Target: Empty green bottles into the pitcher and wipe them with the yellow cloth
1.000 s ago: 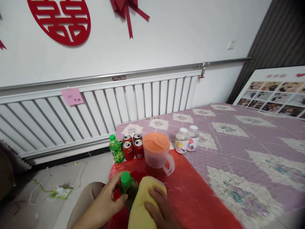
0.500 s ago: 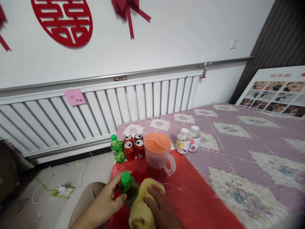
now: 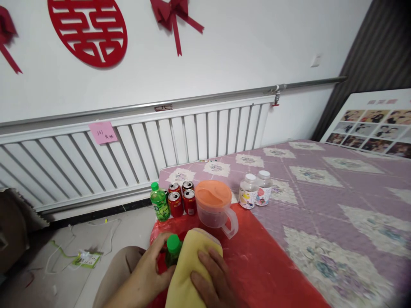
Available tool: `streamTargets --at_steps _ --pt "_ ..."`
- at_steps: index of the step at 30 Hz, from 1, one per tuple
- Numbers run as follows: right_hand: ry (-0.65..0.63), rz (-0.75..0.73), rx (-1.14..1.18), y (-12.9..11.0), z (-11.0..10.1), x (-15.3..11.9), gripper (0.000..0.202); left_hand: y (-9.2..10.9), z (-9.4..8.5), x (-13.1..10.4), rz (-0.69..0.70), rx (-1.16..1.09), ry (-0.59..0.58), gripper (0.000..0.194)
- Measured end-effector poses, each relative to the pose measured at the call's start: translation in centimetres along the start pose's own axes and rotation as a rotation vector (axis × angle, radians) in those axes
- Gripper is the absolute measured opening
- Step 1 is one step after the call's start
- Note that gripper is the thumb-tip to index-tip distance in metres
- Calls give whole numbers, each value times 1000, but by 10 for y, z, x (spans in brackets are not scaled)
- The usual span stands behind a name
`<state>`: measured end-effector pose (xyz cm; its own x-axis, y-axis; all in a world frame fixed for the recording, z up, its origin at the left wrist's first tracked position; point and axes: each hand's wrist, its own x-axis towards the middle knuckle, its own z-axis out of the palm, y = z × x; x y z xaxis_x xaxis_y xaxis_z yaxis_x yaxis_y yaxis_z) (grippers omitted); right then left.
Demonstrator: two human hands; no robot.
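Note:
A green-capped plastic bottle (image 3: 174,246) stands in the grip of my left hand (image 3: 148,269), whose fingers curve behind it and thumb lies in front. Against the bottle's right side, my right hand (image 3: 214,278) presses a folded yellow cloth (image 3: 189,273), fingers closed over it. The cloth covers much of the bottle's lower part. Beyond my hands is a clear plastic pitcher (image 3: 210,218) with an orange lid. Left of the pitcher are several red cans (image 3: 175,205) and a second green bottle (image 3: 159,203).
Red plastic sheeting (image 3: 269,269) spreads under my hands. Two white-capped clear jars (image 3: 248,192) stand right of the pitcher on a purple floral bedspread (image 3: 308,205). A white radiator (image 3: 141,147) lines the wall. Cables and a green packet (image 3: 86,259) lie on the floor at left.
The yellow cloth has opened out flatter and shifted left over the bottle, hiding more of it. My right hand moved with it; my left still holds the bottle. The view shifted slightly.

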<state>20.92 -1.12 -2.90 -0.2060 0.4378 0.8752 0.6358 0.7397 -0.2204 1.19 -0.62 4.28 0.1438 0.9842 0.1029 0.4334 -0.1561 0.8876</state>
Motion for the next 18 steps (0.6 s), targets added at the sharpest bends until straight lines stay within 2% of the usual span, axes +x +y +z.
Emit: streamTargets --at_steps 2,4,9,12,16,18 --pt "50 -92 -45 -4 3 5 14 2 0 -1 -16 -79 -28 55" --pt "31 -116 -93 -2 5 10 17 1 0 -1 -9 -101 -38 56" --pt "-62 33 -123 17 9 7 42 -6 -5 -1 -2 -60 -70 62" --pt "-59 133 -105 24 11 2 42 -15 -5 -3 -6 -71 -88 62" --pt "-27 77 -69 17 4 5 46 -26 1 -5 12 -50 -20 68" --pt "-3 13 -42 10 -1 9 36 -25 5 -5 20 -23 38 66"
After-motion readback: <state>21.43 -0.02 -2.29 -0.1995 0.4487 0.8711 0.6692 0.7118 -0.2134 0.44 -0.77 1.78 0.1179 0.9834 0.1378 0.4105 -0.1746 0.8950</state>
